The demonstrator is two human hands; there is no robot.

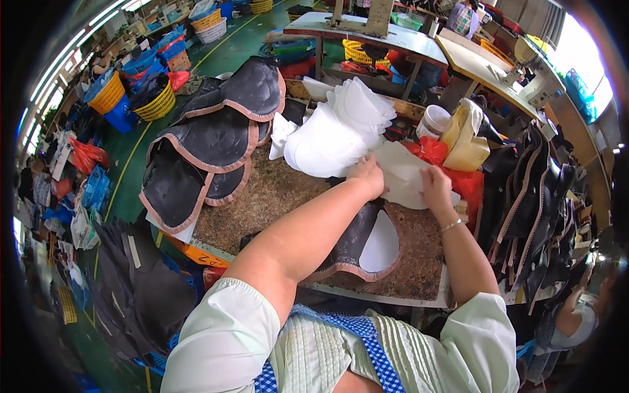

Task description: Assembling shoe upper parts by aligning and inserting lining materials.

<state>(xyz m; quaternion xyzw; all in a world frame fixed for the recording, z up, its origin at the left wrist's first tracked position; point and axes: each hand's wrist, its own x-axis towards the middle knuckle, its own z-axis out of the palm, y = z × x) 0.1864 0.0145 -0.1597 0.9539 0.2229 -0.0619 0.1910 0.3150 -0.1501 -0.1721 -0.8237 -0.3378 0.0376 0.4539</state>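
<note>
An off-white, curved flat piece [401,171] lies between my two hands on the worktable. My left hand [367,177] is closed at its left edge, right beside a pile of white cut-out pieces [337,134]. With fingers bent over the right edge, my right hand [438,188] grips the same piece. Below my hands lies a black leather-like panel [350,239] with a pinkish border, partly covered by my left forearm. On that panel rests a smooth white rounded insert [381,243].
Black panels with pinkish edges [209,134] overlap on the table's left. A white tub [434,121], a yellowish cut-open jug [466,141] and red plastic [466,190] stand behind right. More black panels [524,196] hang at the right. Dark sheets [141,281] are heaped lower left.
</note>
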